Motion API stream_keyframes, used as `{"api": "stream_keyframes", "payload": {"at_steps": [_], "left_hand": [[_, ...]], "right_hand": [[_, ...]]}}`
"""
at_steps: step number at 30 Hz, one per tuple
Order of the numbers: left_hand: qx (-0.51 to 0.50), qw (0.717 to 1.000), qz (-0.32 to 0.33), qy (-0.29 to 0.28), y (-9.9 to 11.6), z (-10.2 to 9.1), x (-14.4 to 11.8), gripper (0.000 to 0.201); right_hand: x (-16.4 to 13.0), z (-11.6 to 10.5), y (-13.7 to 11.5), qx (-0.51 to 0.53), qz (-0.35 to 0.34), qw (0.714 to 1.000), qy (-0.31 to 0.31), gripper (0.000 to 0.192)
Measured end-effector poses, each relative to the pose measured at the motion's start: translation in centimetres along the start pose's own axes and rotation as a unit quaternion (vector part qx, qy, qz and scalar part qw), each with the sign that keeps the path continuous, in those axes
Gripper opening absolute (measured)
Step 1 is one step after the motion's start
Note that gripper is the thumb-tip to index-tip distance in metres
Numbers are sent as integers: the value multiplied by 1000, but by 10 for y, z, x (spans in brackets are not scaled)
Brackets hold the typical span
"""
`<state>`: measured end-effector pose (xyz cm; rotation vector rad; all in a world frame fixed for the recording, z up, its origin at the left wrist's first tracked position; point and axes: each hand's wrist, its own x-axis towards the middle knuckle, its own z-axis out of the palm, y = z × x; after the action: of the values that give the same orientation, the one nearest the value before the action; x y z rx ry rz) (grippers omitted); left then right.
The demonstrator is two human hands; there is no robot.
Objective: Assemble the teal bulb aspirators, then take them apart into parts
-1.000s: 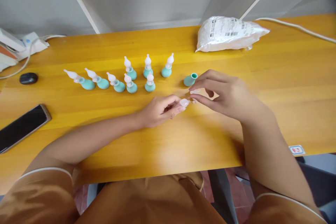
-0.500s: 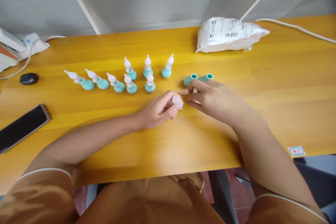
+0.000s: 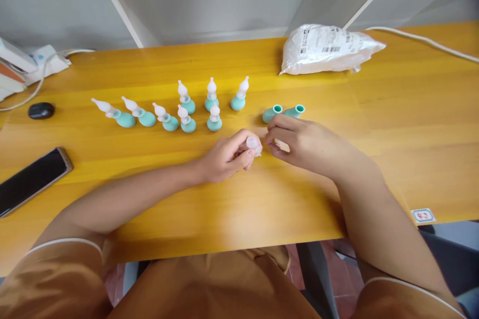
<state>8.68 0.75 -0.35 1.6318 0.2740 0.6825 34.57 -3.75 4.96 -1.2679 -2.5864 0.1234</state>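
My left hand (image 3: 232, 155) is closed around a small clear plastic piece (image 3: 253, 144), its round open end facing up. Just to the right, my right hand (image 3: 294, 139) hangs over the desk with its fingers curled and the tips drawn together. A pale bit shows through the gap between them, too small to name. Behind this hand stand two open-mouthed teal rubber bulbs, a left one (image 3: 271, 114) and a right one (image 3: 294, 111) partly covered by the knuckles. Further left, several teal bulbs with white tips, such as this nasal aspirator (image 3: 239, 95), form two loose rows.
A white plastic package (image 3: 329, 50) lies at the back right by a white cable (image 3: 419, 37). On the left are a black phone (image 3: 33, 179), a small black case (image 3: 41, 110) and a white box (image 3: 48, 62). A sticker (image 3: 423, 216) marks the right front edge.
My right fingers have drawn closer together, and a gap with a pale bit now shows between them. My left hand keeps its hold on the clear plastic piece, almost unmoved.
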Motion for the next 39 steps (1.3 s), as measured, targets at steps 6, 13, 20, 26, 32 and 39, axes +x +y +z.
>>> {"api": "stream_keyframes", "payload": {"at_steps": [6, 13, 20, 26, 32, 39], "left_hand": [[-4, 1000, -16, -1, -4, -1, -1, 24], [-14, 1000, -25, -2, -5, 0, 0, 27], [-22, 1000, -18, -6, -5, 0, 2, 24], [-20, 1000, -15, -8, -5, 1, 3, 24], [-22, 999, -25, -5, -4, 1, 2, 28], [-23, 999, -34, 1, -3, 2, 3, 31]], "right_hand": [[2, -6, -5, 105, -8, 991, 81, 14], [7, -6, -17, 193, -42, 964, 176, 7], [8, -4, -15, 186, -57, 962, 189, 8], [8, -5, -15, 184, -60, 963, 190, 8], [5, -7, -16, 186, -28, 969, 158, 8], [4, -5, -15, 199, -17, 969, 143, 8]]}}
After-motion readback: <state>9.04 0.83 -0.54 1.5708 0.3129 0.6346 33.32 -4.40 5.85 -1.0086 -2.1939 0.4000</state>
